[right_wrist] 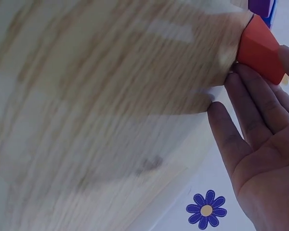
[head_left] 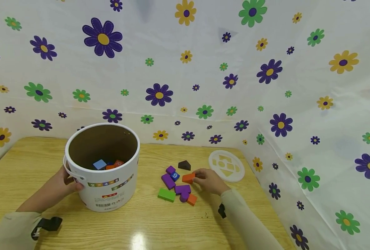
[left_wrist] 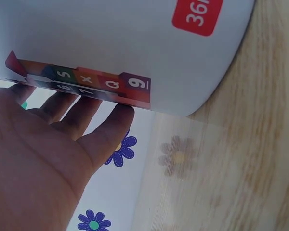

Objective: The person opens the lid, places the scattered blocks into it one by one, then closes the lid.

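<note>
A white bucket (head_left: pixel 109 189) stands on the left, with several coloured blocks inside it, a light blue block (head_left: pixel 99 164) among them. My left hand (head_left: pixel 61 185) rests on the bucket's left side, beside its handle. In the left wrist view, fairly straight fingers (left_wrist: pixel 108 132) touch the printed wall. My right hand (head_left: pixel 211 180) pinches an orange block (head_left: pixel 188 178) between thumb and fingers, low over the table. Close by lie purple blocks (head_left: pixel 168 181), a blue block with a 9 (head_left: pixel 174 176), a green block (head_left: pixel 166 195), another orange block (head_left: pixel 191 199) and a dark block (head_left: pixel 184 165).
A round white lid with cut-out shapes (head_left: pixel 235 176) lies at the back right of the wooden table (head_left: pixel 150 225), beyond my right hand. Flower-patterned sheeting (head_left: pixel 159 69) hangs along the back and right sides.
</note>
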Demonstrator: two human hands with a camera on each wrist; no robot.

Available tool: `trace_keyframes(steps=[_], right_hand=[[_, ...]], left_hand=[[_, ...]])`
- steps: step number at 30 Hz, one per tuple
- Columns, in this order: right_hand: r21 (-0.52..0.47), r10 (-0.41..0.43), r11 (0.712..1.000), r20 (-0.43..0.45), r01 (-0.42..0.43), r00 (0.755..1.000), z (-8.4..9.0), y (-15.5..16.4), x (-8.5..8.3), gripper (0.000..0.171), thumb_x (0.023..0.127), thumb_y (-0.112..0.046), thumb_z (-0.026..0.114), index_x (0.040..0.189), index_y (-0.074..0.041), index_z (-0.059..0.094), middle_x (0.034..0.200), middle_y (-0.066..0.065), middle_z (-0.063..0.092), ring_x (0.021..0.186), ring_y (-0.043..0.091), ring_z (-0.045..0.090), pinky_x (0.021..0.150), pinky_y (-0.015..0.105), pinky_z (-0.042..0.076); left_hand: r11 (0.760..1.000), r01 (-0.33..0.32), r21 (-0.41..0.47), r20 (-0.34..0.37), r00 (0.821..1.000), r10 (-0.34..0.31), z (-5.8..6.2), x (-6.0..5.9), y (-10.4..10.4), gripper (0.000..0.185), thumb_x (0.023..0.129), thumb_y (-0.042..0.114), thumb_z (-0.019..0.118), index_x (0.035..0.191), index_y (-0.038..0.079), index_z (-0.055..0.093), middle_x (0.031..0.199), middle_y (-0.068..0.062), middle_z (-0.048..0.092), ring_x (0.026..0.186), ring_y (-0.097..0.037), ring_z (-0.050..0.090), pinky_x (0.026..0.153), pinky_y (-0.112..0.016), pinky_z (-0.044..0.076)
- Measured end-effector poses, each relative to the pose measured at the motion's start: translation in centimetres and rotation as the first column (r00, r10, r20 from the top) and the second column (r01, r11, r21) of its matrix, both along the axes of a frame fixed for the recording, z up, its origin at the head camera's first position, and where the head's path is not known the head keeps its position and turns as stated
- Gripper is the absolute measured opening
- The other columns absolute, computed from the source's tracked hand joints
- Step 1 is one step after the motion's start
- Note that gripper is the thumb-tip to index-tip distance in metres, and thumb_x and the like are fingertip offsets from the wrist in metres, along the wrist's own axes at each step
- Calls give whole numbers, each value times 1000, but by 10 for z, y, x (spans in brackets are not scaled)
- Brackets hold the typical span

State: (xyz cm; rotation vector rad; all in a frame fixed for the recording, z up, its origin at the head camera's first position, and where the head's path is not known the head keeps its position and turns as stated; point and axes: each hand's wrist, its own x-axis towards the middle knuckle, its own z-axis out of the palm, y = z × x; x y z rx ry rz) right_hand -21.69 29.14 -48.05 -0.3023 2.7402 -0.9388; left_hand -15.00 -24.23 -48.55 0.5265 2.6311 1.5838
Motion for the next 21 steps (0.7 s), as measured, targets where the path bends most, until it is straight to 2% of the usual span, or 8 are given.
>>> trace_keyframes(steps=[1,3,6,8,10,13,17,21], right_hand=[[2,-2,1000,3,2,1000,1,0,0,28,102,-25,67,127,-11,70,126,7,72,121,28,66,104,50,53],[5,-4,1000,11,4,1000,2,-1,0,29,103,-24,67,128,-11,70,126,7,72,122,29,65,105,50,53],[8,-3,1000,14,3,1000,4,-2,1,29,103,-24,66,128,-11,70,127,8,72,122,29,65,105,51,53],[11,0,1000,11,0,1000,5,-3,2,29,103,-24,66,128,-11,70,126,7,72,121,29,66,104,50,53],[9,5,1000,5,-5,1000,5,-3,2,28,103,-24,66,127,-11,70,124,7,72,119,28,66,102,50,54],[13,27,1000,-27,-27,999,5,-4,2,26,103,-24,66,125,-10,71,122,7,73,117,28,67,100,49,55],[21,47,999,-69,-45,997,6,-4,1,26,103,-22,66,125,-9,71,122,8,73,116,30,68,101,50,55],[29,50,998,-91,-47,995,7,-4,2,26,103,-22,66,126,-10,71,122,7,73,114,30,69,100,50,56]], left_hand=[[1000,-1,-2,0,1000,1,0,0,0,86,103,43,61,165,31,3,158,-14,32,123,12,34,99,-22,49],[1000,5,11,5,1000,-5,1,0,1,86,104,44,60,165,31,2,159,-15,31,124,12,34,106,-42,51],[1000,9,23,9,1000,-9,2,0,2,86,104,46,58,165,32,0,159,-15,30,124,11,33,107,-70,41],[1000,9,24,11,1000,-9,2,0,3,86,104,47,58,165,32,0,159,-16,29,126,8,34,107,-75,37],[1000,2,10,12,1000,-2,2,1,2,87,104,47,59,165,31,0,159,-17,29,131,-1,36,108,-69,42],[1000,-10,-5,7,1000,10,2,2,1,87,103,46,61,165,28,2,159,-18,30,133,-9,37,108,-38,50],[1000,-12,11,-4,1000,13,0,3,0,86,102,45,63,164,22,8,157,-19,30,127,5,34,93,-6,38],[1000,-16,11,-10,1000,16,-2,3,1,86,102,46,63,164,22,8,157,-20,31,123,10,33,97,-12,42]])
